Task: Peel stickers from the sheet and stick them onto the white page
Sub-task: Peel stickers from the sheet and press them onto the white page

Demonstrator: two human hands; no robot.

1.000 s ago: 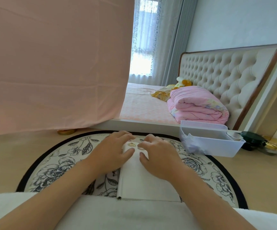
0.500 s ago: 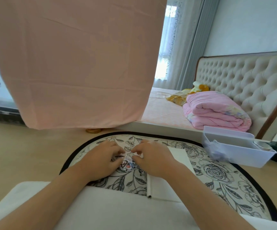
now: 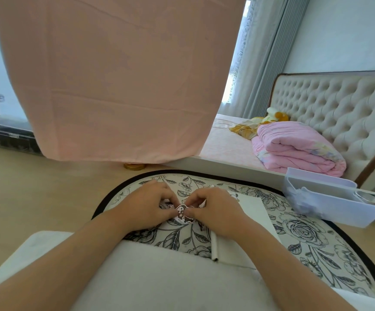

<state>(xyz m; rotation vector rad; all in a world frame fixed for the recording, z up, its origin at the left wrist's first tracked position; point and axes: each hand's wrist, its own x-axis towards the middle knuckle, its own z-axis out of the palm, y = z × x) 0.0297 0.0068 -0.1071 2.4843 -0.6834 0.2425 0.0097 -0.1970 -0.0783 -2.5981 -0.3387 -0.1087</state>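
A small sticker sheet (image 3: 183,215) with dark cartoon figures lies on the floral mat, between my two hands. My left hand (image 3: 147,206) pinches its left side with thumb and curled fingers. My right hand (image 3: 213,208) pinches its right side, thumb tip on the top sticker. The white page (image 3: 252,221), part of an open booklet, lies just right of the sheet and is partly hidden under my right hand and forearm. I cannot tell whether a sticker has lifted off the sheet.
The round floral mat (image 3: 305,234) has a black rim and lies on a wooden floor. A white plastic bin (image 3: 330,205) stands at its right edge. A pink cloth (image 3: 119,81) hangs ahead, with a bed (image 3: 227,144) and folded pink quilt (image 3: 294,149) behind. A white cushion (image 3: 159,277) covers my lap.
Both hands left the white page and moved left to the sticker sheet, which they now pinch. My view also turned left, so the page sits further right.
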